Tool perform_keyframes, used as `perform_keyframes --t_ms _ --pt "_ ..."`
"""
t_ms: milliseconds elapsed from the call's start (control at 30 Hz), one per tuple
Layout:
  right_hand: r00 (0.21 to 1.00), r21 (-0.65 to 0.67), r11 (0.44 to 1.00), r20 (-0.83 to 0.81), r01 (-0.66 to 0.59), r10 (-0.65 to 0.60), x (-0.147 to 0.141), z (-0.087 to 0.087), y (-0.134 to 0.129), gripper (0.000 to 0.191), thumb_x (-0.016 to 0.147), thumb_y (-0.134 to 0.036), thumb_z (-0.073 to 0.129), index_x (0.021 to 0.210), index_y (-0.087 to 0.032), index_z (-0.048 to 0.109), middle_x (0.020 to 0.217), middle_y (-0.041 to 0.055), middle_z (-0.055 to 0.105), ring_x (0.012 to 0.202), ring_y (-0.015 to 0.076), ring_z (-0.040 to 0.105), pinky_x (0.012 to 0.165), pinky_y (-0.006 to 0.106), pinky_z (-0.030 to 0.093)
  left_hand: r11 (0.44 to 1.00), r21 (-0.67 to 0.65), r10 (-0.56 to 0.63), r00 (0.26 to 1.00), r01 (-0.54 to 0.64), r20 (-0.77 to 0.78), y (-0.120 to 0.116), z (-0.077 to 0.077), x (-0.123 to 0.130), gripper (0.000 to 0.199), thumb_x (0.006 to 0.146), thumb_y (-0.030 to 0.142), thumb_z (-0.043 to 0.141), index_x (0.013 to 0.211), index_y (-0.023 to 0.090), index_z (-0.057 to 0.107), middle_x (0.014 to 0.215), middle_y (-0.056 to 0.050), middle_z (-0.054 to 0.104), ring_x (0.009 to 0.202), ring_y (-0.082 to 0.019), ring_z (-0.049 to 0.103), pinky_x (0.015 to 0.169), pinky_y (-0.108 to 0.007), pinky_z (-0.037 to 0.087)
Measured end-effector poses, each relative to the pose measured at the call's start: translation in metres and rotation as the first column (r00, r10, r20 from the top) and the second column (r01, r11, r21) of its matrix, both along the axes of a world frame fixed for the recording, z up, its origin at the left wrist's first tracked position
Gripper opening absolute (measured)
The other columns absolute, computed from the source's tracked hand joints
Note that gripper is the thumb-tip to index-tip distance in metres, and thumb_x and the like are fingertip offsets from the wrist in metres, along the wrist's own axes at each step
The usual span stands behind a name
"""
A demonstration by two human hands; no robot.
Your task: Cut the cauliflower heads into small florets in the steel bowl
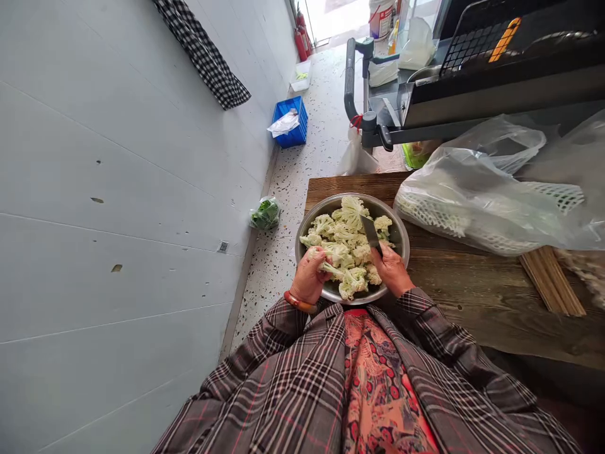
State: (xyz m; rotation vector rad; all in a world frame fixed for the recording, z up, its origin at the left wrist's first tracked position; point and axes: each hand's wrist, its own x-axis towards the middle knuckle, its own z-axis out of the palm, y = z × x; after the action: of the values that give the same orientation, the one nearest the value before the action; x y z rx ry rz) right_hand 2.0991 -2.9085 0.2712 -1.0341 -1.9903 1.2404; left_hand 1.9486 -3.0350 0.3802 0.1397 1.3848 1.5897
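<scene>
A round metal bowl (403, 243) full of cauliflower florets (345, 234) stands at the left end of a wooden table. Over its near left side, my left hand (309, 274) is closed around the stem of a cauliflower piece (352, 282), whose head points to the right. My right hand (391, 268) grips a knife (370, 232) above the bowl's right side. The dark blade points up and away, over the florets, apart from the held piece. The knife's handle is hidden in my fingers.
Clear plastic bags (486, 195) with white foam netting lie on the wooden table (454, 284) to the right, near brown wooden strips (552, 280). Beyond is a dark metal cart (472, 107). A bag of greens (265, 214) and a blue crate (297, 133) sit on the floor by the wall.
</scene>
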Motion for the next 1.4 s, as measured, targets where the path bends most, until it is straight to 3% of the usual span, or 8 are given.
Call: perform_keyframes --t_ms 67,133,233,400,600,833,1233,1400 --pt "0.997 0.048 0.996 -0.038 0.075 -0.073 0.002 0.014 -0.004 0.041 0.092 -0.051 0.042 0.103 -0.019 0.066 0.107 0.0136 0.066 0.101 0.0263 0.061 0.093 0.044 0.047 1.0 -0.008 -0.007 1.0 0.007 0.0 0.0 -0.005 -0.001 0.035 0.068 0.038 0.075 0.082 0.018 0.048 0.066 0.005 0.052 0.052 -0.005 0.045 0.045 -0.017 0.035" --pt "0.994 -0.04 0.996 -0.072 0.08 -0.083 0.002 0.033 -0.014 0.039 0.093 -0.051 0.042 0.096 -0.021 0.067 0.091 0.0098 0.068 0.08 0.0224 0.063 0.083 0.04 0.05 1.0 -0.016 -0.021 1.0 0.021 -0.019 0.001 -0.009 -0.001 0.037 0.068 0.04 0.075 0.079 0.018 0.048 0.065 0.005 0.051 0.051 -0.005 0.044 0.044 -0.016 0.034" --pt "0.987 -0.209 0.973 -0.141 -0.1 0.072 -0.004 0.064 -0.038 0.039 0.095 -0.049 0.04 0.098 -0.022 0.067 0.071 0.003 0.065 0.054 0.0159 0.056 0.065 0.033 0.051 0.998 -0.039 -0.049 0.998 0.047 -0.03 0.004 -0.014 -0.003 0.04 0.067 0.044 0.076 0.078 0.018 0.048 0.066 0.005 0.052 0.052 -0.004 0.045 0.044 -0.016 0.034" --pt "0.96 -0.055 0.972 -0.179 -0.228 0.215 -0.027 0.089 -0.067 0.039 0.096 -0.041 0.039 0.121 -0.022 0.062 0.093 0.0068 0.07 0.082 0.021 0.066 0.083 0.037 0.052 0.996 -0.048 -0.068 0.997 0.069 0.027 0.004 -0.017 -0.011 0.042 0.065 0.045 0.078 0.077 0.017 0.05 0.065 0.006 0.052 0.05 -0.003 0.044 0.04 -0.015 0.031" --pt "0.968 0.059 0.967 -0.036 -0.247 0.249 -0.05 0.08 -0.081 0.044 0.097 -0.028 0.037 0.139 -0.026 0.048 0.13 0.0059 0.062 0.121 0.0227 0.057 0.103 0.04 0.047 0.995 -0.075 -0.047 0.974 0.066 0.223 -0.01 -0.021 -0.035 0.04 0.065 0.04 0.08 0.084 0.017 0.055 0.067 0.006 0.054 0.053 -0.004 0.049 0.042 -0.013 0.035" --pt "0.975 0.322 0.921 0.09 -0.221 0.203 -0.076 0.07 -0.108 0.05 0.094 -0.017 0.04 0.143 -0.021 0.043 0.139 0.009 0.054 0.128 0.022 0.052 0.106 0.039 0.047 0.991 -0.056 -0.093 0.937 0.118 0.337 -0.026 -0.026 -0.064 0.029 0.066 0.031 0.078 0.082 0.017 0.058 0.067 0.005 0.055 0.05 -0.003 0.045 0.043 -0.014 0.033" --pt "0.984 0.417 0.908 0.143 0.034 -0.103 -0.12 0.065 -0.148 0.035 0.096 -0.022 0.042 0.125 -0.021 0.059 0.118 0.0091 0.068 0.11 0.0232 0.063 0.097 0.041 0.05 0.96 -0.003 -0.273 0.938 0.28 0.212 -0.044 -0.032 -0.091 0.044 0.064 0.046 0.076 0.075 0.02 0.043 0.062 0.008 0.047 0.043 -0.004 0.04 0.038 -0.016 0.028" --pt "0.946 0.239 0.948 0.196 0.209 -0.258 -0.123 0.065 -0.136 0.039 0.097 -0.042 0.039 0.09 -0.018 0.069 0.079 0.0123 0.071 0.074 0.0229 0.067 0.068 0.034 0.051 0.972 -0.011 -0.235 0.96 0.236 -0.151 -0.04 -0.041 -0.085 0.04 0.073 0.052 0.067 0.074 0.02 0.042 0.059 0.008 0.046 0.042 -0.005 0.039 0.039 -0.018 0.03"
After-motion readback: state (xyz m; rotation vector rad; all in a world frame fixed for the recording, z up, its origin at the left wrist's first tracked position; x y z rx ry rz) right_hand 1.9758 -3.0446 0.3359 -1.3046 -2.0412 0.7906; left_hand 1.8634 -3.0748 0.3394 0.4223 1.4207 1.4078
